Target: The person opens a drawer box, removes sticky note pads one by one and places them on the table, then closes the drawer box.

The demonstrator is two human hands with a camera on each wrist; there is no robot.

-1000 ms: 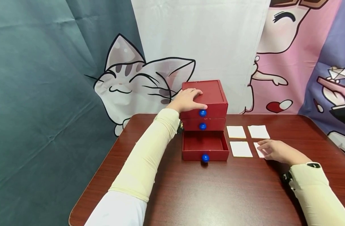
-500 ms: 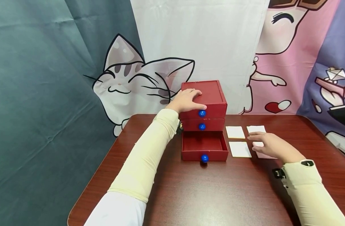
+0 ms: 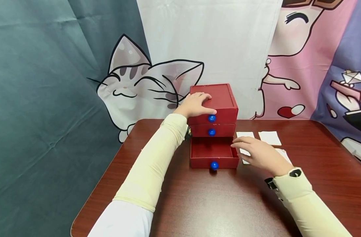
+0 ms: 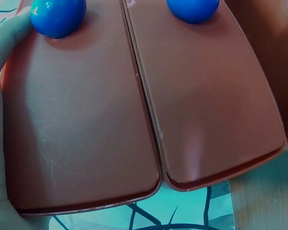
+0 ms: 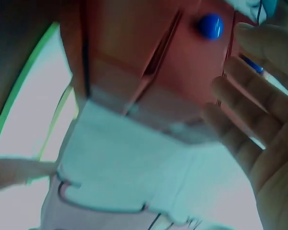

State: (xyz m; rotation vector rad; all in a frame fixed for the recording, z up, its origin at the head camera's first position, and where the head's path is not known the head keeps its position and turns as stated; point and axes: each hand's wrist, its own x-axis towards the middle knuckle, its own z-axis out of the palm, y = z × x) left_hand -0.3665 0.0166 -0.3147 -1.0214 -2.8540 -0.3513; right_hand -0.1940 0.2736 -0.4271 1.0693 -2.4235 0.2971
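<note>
A red three-drawer box (image 3: 222, 97) with blue knobs stands at the back of the table. My left hand (image 3: 195, 106) rests on its upper left corner, fingers over the lid and thumb at the front edge above the top knob (image 3: 211, 118). Pulled out at the bottom is the lowest drawer (image 3: 198, 163), its red floor showing. My right hand (image 3: 261, 155) hovers beside that drawer's right wall, fingers extended and apart, with nothing seen between them. Several white square paper pads lie under and around it, among them a back right pad (image 3: 270, 138) and a partly covered near right pad (image 3: 284, 155).
The brown table (image 3: 210, 204) has rounded corners and reaches back to a printed cloth (image 3: 210, 42) hanging behind the box. In the right wrist view one pad (image 5: 33, 96) shows a green edge.
My right hand has left the near right pad and moved left to the open drawer's right side. That pad has shifted slightly right. My left hand has stayed on the box.
</note>
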